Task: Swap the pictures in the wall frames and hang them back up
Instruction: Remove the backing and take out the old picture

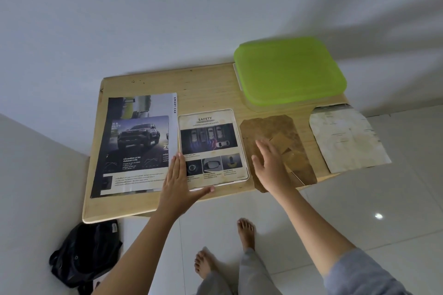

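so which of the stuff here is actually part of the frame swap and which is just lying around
Job: white frame with the safety sheet, brown backing board, truck brochure, probably the stained paper.
Lying about: green-lidded box, black bag on the floor.

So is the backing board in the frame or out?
Out: the brown backing board lies on the table beside the white frame, under the right hand.

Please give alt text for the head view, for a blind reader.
A person's left hand rests flat on a white frame's corner, holding a SAFETY picture; the open right hand is over a brown backing board. A car brochure and a green-lidded box also lie on the wooden table.
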A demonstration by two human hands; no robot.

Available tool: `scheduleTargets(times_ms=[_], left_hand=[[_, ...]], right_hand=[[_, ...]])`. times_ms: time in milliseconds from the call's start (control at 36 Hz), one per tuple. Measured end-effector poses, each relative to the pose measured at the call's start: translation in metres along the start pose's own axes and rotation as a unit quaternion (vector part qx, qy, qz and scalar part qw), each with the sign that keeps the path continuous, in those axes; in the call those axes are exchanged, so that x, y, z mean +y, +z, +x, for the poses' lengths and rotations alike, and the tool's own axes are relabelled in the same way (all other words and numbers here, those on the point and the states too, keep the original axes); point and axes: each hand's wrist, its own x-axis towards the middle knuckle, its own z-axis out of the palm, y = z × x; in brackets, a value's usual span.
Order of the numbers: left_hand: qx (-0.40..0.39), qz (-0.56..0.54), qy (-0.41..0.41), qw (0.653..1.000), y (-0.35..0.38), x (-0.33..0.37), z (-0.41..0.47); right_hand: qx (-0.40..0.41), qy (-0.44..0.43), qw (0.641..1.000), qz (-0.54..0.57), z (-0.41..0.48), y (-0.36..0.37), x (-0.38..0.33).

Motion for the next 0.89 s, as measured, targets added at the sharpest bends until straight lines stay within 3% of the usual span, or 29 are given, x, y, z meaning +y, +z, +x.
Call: scheduleTargets(times_ms=[139, 417, 556, 889], left_hand=[[0.004, 0.018, 0.001, 1.0, 0.001, 0.002, -0.002], [0.002, 0.035, 0.019, 0.999, 0.004, -0.003, -0.001], [-0.001, 0.038, 0.021, 0.999, 0.005, -0.003, 0.0], [-0.009, 0.045, 0.02, 0.999, 0.004, -0.003, -0.001]], right_hand=[[-0.065, -0.05, 0.996, 0.045, -0.013, 0.025, -0.039], [-0.078, -0.023, 0.988, -0.133, -0.012, 0.053, -0.056], [-0.099, -0.026, 0.983, -0.154, -0.013, 0.055, -0.061], [-0.071, 0.001, 0.997, -0.043, -0.009, 0.051, -0.068]])
